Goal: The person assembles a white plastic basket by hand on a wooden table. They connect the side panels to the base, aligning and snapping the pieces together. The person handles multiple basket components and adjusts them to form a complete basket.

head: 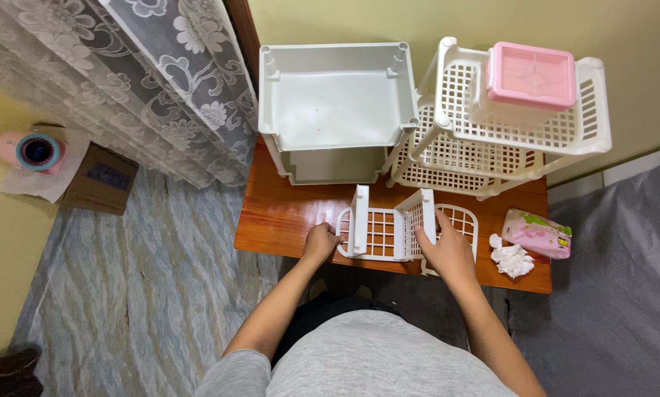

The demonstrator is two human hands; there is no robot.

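In the upper left of the frame hangs a lace curtain (pixel 161 81), and below it, at the far left, a small pink fan (pixel 32 151) lies beside a cardboard box (pixel 100 179). The wooden table (pixel 286 213) fills the middle.

At its near edge, just below centre, lies a white lattice basket (pixel 389 231), its long axis running left to right across the frame, with two end panels standing up from it. It sits directly ahead of both hands, between them.

The left hand (pixel 320 242) is curled shut against the basket's left end, by the upright left panel. The right hand (pixel 447 248) wraps around the right upright panel, fingers closed over it. Both hands are about equally near.

Behind, at upper centre, stands a solid white tray shelf (pixel 335 95); to its right a lattice rack (pixel 521 125) carries a pink-lidded box (pixel 530 73). At lower right lie a pink tissue pack (pixel 537 233) and a crumpled tissue (pixel 511 259).
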